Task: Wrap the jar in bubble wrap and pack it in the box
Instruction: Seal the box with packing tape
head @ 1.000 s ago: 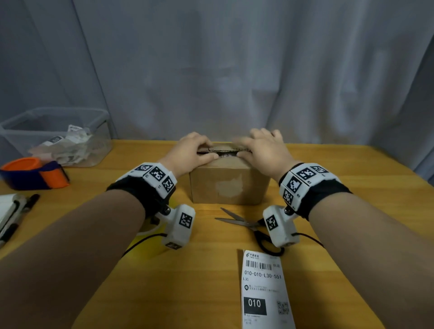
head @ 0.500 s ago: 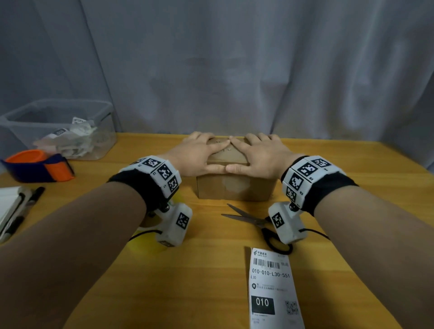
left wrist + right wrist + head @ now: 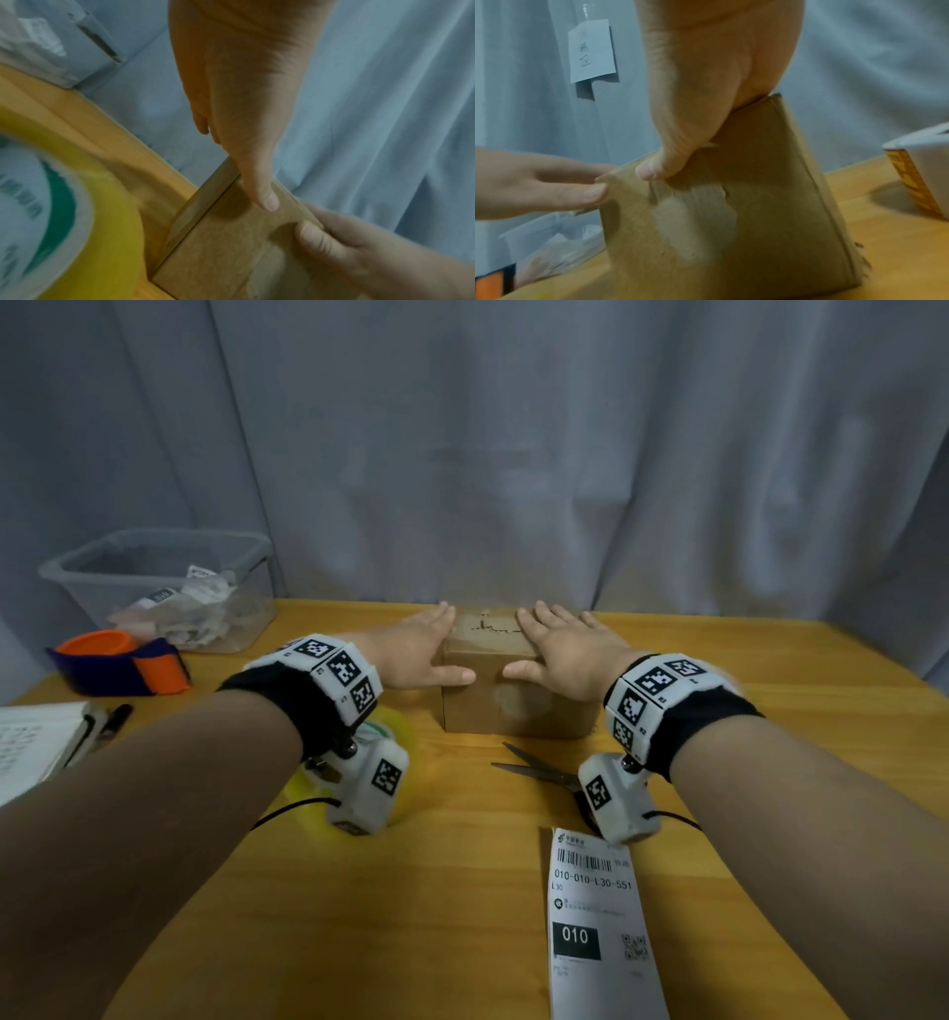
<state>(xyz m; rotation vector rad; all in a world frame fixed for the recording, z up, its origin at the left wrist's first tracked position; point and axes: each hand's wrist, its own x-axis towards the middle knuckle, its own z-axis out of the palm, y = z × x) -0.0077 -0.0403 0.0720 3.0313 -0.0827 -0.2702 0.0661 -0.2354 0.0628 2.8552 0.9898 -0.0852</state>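
The brown cardboard box (image 3: 513, 701) stands closed on the wooden table (image 3: 462, 891), in the middle near the far edge. My left hand (image 3: 418, 649) lies flat on the left side of its top, thumb along the front edge. Flat on the right side lies my right hand (image 3: 562, 647), thumb likewise on the front edge. A strip of the top with the flap seam shows between them. In the left wrist view my left thumb (image 3: 259, 182) presses the box (image 3: 231, 253). In the right wrist view my right thumb (image 3: 670, 160) presses the box (image 3: 718, 213). No jar or bubble wrap shows.
Scissors (image 3: 539, 770) and a printed shipping label (image 3: 601, 927) lie in front of the box. A yellow tape roll (image 3: 354, 762) sits under my left wrist. At the left are a clear bin (image 3: 154, 588), an orange-and-blue object (image 3: 123, 660) and a notebook (image 3: 36, 747).
The fingers, curled at the flaps with a gap showing, flattened on the closed top. Both hands then slid apart from the middle toward the box's sides.
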